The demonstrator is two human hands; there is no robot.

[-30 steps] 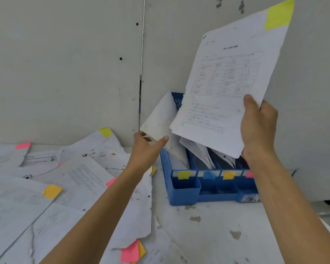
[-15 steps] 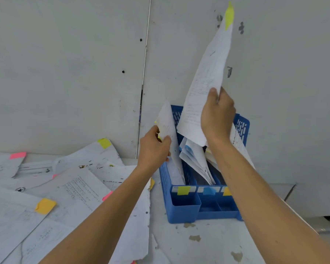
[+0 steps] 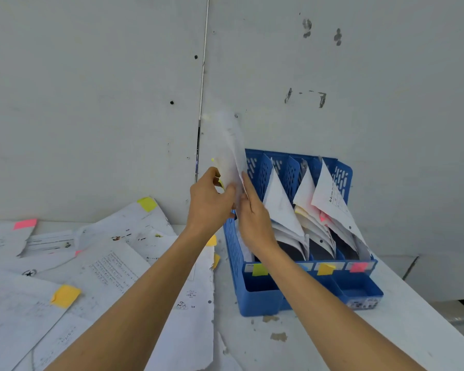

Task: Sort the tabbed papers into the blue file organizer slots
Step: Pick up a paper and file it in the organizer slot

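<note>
The blue file organizer (image 3: 263, 293) stands against the wall on the white table, its slots labelled with yellow-green, blue, yellow and pink tabs. White papers lean in its slots. A blurred white sheet (image 3: 232, 151) stands upright in the leftmost slot. My left hand (image 3: 209, 203) grips that sheet's left edge near a yellow-green tab. My right hand (image 3: 252, 218) lies against the sheet's right side at the slot mouth, fingers straight along the paper. Its lower part is hidden behind my hands.
Loose tabbed papers (image 3: 97, 266) with yellow, orange and pink tabs lie scattered over the table's left half. The grey wall (image 3: 91, 103) rises right behind the organizer. Bare table (image 3: 386, 344) with chipped paint spots shows in front and right of the organizer.
My right hand came down from high above the organizer and brought the yellow-tabbed sheet into the leftmost slot. My left hand stayed at that slot's papers.
</note>
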